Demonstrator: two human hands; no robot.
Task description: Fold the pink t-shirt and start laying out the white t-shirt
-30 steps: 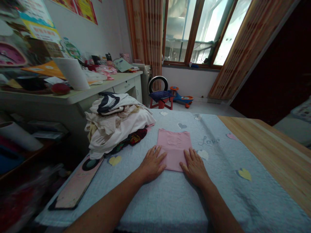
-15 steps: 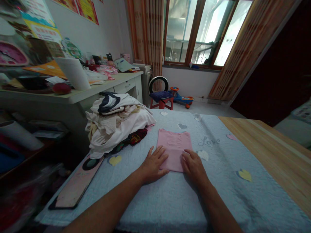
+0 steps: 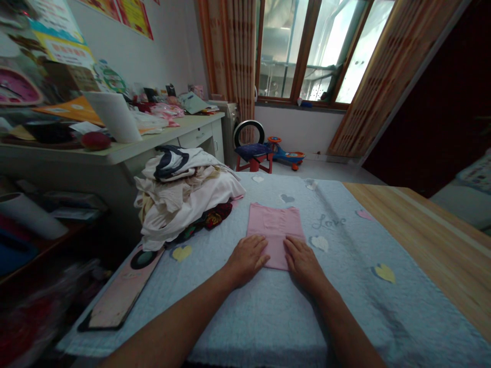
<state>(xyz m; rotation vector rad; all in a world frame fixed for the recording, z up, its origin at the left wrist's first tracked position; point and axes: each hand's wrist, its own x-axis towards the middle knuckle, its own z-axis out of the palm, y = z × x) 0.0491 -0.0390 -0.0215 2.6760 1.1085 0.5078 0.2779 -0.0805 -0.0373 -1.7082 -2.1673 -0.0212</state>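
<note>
A folded pink garment [image 3: 275, 225] lies flat as a rough square on the pale blue bedspread [image 3: 264, 322]. My left hand [image 3: 248, 258] rests on its lower left part, palm down, with the fingers laid out over the cloth. On the lower right part lies my right hand [image 3: 304, 261], also palm down with its fingers stretched over the fabric. Neither hand grips the cloth. The garment's lower corners are hidden under the hands.
A heap of clothes [image 3: 187, 194] sits to the left on the bedspread, beside a long pinkish board-like object [image 3: 118, 296]. A cluttered desk [image 3: 164, 138] stands behind it. Bare wood [image 3: 414, 220] shows on the right. A red stool [image 3: 255, 164] stands beyond the far edge.
My left hand has shifted slightly right and drawn its fingers closer together. My right hand's fingers have straightened and lie flatter on the pink garment. The garment stays in place.
</note>
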